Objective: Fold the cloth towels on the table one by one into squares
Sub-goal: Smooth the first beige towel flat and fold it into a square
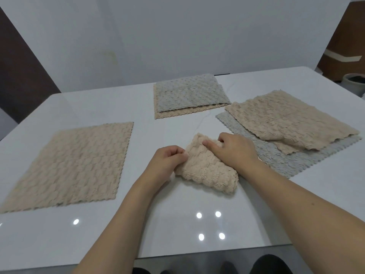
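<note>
A beige towel [207,169], folded into a small thick bundle, lies in the middle of the white table [177,224]. My left hand [167,157] pinches its left edge with curled fingers. My right hand [235,149] rests on its upper right part, fingers curled over the far corner and thumb lying on top. A flat beige towel [69,165] is spread out at the left. At the back, a grey towel [189,93] lies on a beige one [171,115]. At the right, a beige towel [286,119] lies on a grey one [286,163].
The table's near edge runs just above my knees [270,264]. A wall stands behind the table's far edge. A grey pot [353,82] sits on the floor at the far right.
</note>
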The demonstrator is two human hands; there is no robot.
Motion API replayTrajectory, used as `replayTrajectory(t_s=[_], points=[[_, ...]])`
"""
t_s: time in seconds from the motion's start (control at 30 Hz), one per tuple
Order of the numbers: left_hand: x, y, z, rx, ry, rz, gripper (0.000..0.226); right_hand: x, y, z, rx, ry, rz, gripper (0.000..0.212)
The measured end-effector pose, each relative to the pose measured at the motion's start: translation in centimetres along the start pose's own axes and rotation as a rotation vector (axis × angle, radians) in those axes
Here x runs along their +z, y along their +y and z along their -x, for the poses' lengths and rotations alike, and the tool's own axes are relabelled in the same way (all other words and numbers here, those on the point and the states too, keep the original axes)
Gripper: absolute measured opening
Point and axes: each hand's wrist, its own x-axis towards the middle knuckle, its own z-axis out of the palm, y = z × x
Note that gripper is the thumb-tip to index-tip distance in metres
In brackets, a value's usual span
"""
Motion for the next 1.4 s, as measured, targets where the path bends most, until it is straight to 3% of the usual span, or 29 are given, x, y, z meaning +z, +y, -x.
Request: replayTrajectory(t_s=[0.17,0.33,0.53,0.7,0.93,1.0,1.07,1.17,1.23,1.4], points=[[0.5,0.1,0.9,-0.08,-0.1,-0.072,0.037,-0.4,-0.2,0.1,0.005,-0.015,-0.009,0.067],[0.7,-0.1,0.9,-0.167,-0.012,-0.244,0.057,-0.6,0.0,0.3,0.0,-0.032,-0.043,0.069],[0.8,-1.1,2.0,-0.064,0.209,-0.604,0.047,-0.4,0.2,0.1,-0.004,-0.041,-0.067,0.067],[1.2,-2.1,2.6,-0.047,0.262,-0.76,0.047,-0.2,0.4,0.0,-0.023,-0.02,-0.071,0.066],[0.6,-2.3,2.1,-0.017,0.359,-1.161,0.062,0.1,0.5,-0.2,0.058,0.016,-0.106,0.06],[-2.3,-2.9,2.1,-0.022,0.49,-1.239,0.053,0.2,0.9,-0.6,0.163,0.076,-0.112,0.057],[-5.4,-3.3,2.2,-0.033,0.631,-1.116,0.032,0.6,1.0,-0.9,0.201,0.114,-0.065,0.057],[-4.5,-2.7,2.1,0.145,0.623,-0.861,0.015,0.8,0.9,-1.1,0.203,0.115,-0.079,0.06],[0.0,-1.7,2.1,0.305,0.481,-0.767,0.027,0.7,0.9,-1.0,0.201,0.097,-0.148,0.06],[8.6,-1.3,1.1,0.492,0.366,-1.015,0.063,0.8,1.4,-1.0,0.218,0.093,-0.314,0.053]])
